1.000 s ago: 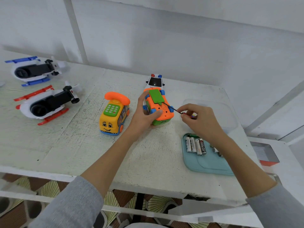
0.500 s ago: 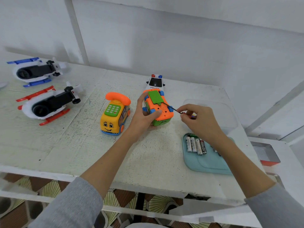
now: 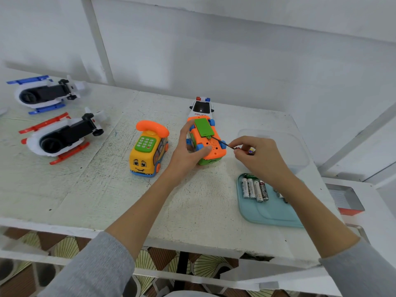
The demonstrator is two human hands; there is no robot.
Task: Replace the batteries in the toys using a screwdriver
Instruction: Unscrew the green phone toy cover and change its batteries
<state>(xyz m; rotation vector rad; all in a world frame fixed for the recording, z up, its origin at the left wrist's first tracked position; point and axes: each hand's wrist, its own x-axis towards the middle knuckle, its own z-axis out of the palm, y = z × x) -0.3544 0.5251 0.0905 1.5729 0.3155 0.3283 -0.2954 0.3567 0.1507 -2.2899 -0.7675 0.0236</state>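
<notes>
five toys sit on the table: two white plastic helicopters at upper left, one with blue skids (image 3: pixel 46 94) and one with red skids (image 3: pixel 62 137); a yellow telephone-bus with an orange handset (image 3: pixel 147 148) left of centre; a white police car (image 3: pixel 201 107) at upper centre; and just in front of it an upturned orange toy car with a green battery cover (image 3: pixel 206 140). the left hand (image 3: pixel 186 152) grips that upturned car by its side. the right hand (image 3: pixel 260 157) pinches a thin screwdriver (image 3: pixel 222 142), its tip at the cover's near edge. four batteries (image 3: pixel 254 188) lie side by side on a pale blue tray (image 3: pixel 267 213) at lower right, with one clear plastic lid (image 3: pixel 285 144) behind it. the rough white-painted table top (image 3: pixel 96 189) stands against white walls, patterned floor below.
</notes>
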